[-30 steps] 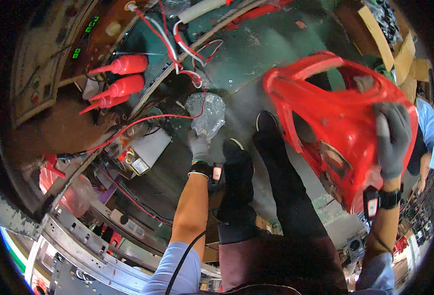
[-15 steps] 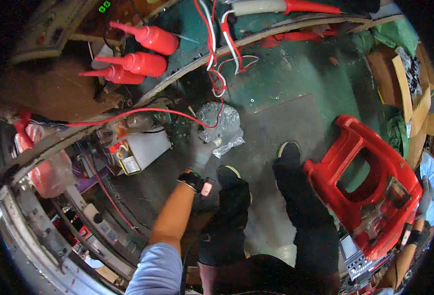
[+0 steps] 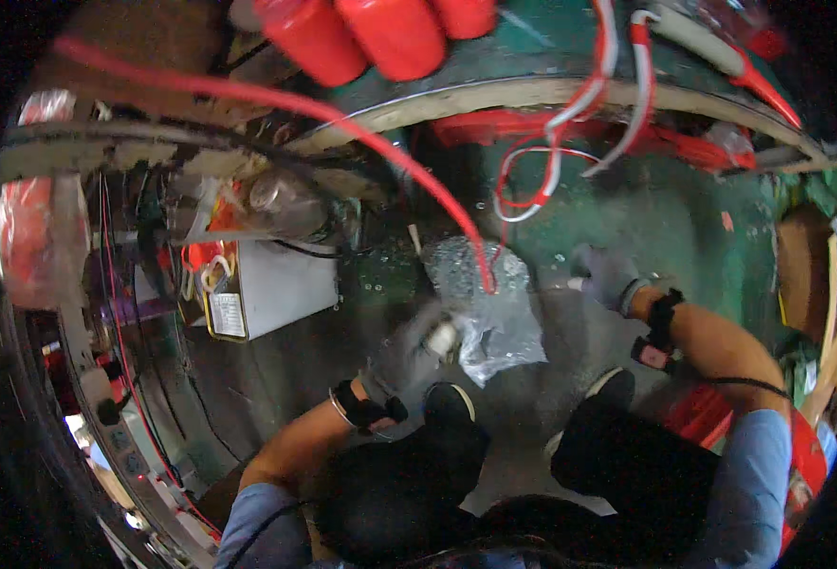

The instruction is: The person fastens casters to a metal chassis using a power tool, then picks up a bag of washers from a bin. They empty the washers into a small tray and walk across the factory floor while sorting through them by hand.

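Note:
A clear plastic bag [image 3: 502,327] lies crumpled on the floor ahead of my feet; what is inside it is hard to make out. At its left edge is my left hand [image 3: 409,349], in a grey glove with a pale fingertip, its fingers smeared by motion so that their grip cannot be read. My right hand [image 3: 610,277], gloved the same way, hovers a short way right of the bag. Its thumb and forefinger are apart, with nothing seen between them. A red cable [image 3: 409,166] hangs across the view above the bag.
Red bottles [image 3: 395,33] stand on the bench whose curved edge [image 3: 494,98] crosses above. A pale square tin [image 3: 285,284] sits left of the bag. Red-and-white cable [image 3: 556,142] dangles over the edge. A red plastic frame [image 3: 703,417] is partly behind my right arm; cardboard [image 3: 810,275] stands at far right.
My right hand has come from the red plastic frame at the far right to near the bag. My view has shifted, and my left hand stays by the bag's left edge.

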The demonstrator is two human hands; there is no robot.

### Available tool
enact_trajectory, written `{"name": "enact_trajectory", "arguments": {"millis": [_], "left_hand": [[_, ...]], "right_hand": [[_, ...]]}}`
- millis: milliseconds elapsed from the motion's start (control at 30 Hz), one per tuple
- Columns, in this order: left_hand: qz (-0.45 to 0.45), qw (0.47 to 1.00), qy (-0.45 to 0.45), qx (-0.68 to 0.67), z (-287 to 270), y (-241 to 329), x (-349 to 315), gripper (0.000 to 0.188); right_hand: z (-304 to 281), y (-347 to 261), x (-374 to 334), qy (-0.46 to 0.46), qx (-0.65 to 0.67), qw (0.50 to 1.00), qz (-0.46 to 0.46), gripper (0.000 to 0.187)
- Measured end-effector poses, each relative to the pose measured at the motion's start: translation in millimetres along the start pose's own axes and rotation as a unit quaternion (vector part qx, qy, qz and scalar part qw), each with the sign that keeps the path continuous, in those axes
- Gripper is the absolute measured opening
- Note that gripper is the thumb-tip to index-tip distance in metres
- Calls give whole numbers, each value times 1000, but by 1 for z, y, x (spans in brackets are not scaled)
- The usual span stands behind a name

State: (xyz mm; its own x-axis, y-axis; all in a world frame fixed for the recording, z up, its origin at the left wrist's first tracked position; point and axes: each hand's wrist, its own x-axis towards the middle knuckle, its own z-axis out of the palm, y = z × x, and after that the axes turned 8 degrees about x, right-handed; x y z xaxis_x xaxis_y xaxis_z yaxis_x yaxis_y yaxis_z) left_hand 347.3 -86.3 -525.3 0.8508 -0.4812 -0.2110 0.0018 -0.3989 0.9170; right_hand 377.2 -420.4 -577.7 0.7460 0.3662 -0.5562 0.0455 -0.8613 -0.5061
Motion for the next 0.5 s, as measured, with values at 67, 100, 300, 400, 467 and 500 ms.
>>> {"name": "enact_trajectory", "arguments": {"millis": [67,100,300,400,467,500], "left_hand": [[-220,961,-4,-168,-9,-17,-4,42],[-272,954,66,-111,-19,-38,-7,36],[-155,862,293,383,-26,-145,-10,32],[-115,822,272,486,-28,-157,-6,31],[-103,814,236,521,-41,-167,-8,31],[-111,844,223,475,-47,-171,-10,31]], "right_hand": [[29,11,23,62,51,995,61,41],[43,13,31,112,66,988,78,40],[83,36,54,166,7,983,81,21],[66,7,61,151,32,984,93,26],[43,-44,77,159,106,979,66,35],[32,-67,84,153,134,976,81,36]]}}
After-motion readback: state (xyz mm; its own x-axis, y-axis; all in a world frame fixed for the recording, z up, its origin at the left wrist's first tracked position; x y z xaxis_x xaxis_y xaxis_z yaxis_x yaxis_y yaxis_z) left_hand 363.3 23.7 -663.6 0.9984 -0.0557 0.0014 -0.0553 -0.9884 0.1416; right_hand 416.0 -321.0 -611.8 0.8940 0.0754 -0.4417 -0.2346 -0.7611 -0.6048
